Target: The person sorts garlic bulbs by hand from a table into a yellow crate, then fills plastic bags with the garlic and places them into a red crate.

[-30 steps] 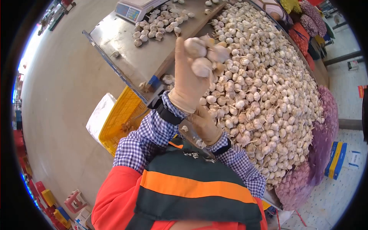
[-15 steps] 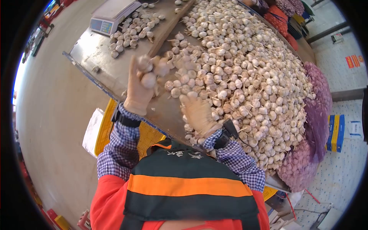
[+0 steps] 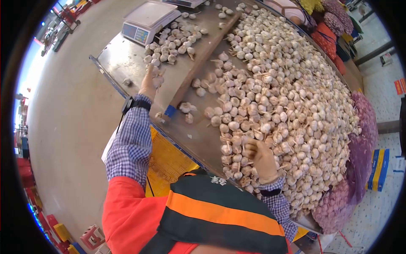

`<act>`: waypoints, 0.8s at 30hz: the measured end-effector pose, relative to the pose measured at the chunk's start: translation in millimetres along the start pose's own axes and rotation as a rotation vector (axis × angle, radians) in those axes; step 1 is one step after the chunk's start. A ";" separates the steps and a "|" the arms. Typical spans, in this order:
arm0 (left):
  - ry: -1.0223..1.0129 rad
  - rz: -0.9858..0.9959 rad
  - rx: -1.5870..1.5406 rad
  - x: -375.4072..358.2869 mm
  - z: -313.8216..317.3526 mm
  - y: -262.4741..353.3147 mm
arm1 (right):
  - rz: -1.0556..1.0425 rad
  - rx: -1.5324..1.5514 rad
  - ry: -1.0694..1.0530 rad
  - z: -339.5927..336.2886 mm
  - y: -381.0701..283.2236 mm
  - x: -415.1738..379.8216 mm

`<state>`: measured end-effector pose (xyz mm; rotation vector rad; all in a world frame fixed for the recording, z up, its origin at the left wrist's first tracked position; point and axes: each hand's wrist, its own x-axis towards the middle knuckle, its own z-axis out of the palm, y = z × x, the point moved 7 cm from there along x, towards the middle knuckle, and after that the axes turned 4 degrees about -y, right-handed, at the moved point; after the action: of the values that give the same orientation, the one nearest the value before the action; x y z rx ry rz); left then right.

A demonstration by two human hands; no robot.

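My left hand (image 3: 148, 84) is stretched out over the metal table on the left, near the scale. A few garlic bulbs (image 3: 157, 80) sit in its palm and against its fingers, which are partly hidden. Just beyond it lies a small group of garlic bulbs (image 3: 173, 44). On the right, my right hand (image 3: 263, 161) rests at the near side of the big garlic heap (image 3: 296, 122). Its fingers are curled down among the bulbs, and what is under them is hidden. Both hands seem to be in thin, pale gloves.
A wooden strip (image 3: 207, 57) with a blue end divides the metal table (image 3: 186, 135). A digital scale (image 3: 146, 23) stands at the back left. Below the table edge is a yellow crate (image 3: 169, 163). Purple net sacks (image 3: 359, 127) line the right side.
My left hand has moved away across the wooden strip with garlic bulbs, towards the small group. My right hand has shifted right onto the heap, its fingers now curled. The view has shifted.
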<state>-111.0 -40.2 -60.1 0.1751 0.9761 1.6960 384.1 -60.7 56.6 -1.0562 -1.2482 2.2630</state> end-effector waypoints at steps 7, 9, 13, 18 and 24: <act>0.280 0.173 1.067 101.5 -66.7 -8.0 | -0.032 -0.045 0.377 -46.5 28.8 -22.8; 0.549 0.320 1.427 83.3 -40.6 -6.5 | -0.020 -0.134 0.345 -46.6 29.6 -13.3; 0.473 0.547 1.621 -8.0 73.5 -9.7 | -0.189 -0.653 0.222 -24.3 5.1 22.9; -0.684 0.362 1.756 -84.5 178.6 -133.1 | -0.297 -1.262 0.082 13.5 -9.4 97.1; -0.574 0.049 1.769 -82.4 153.3 -175.7 | -0.395 -1.971 0.097 37.6 4.4 151.2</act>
<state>135.6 -25.2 -50.6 1.6831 1.6879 0.2769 256.1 6.9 -1.2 -0.9925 -3.1169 0.0612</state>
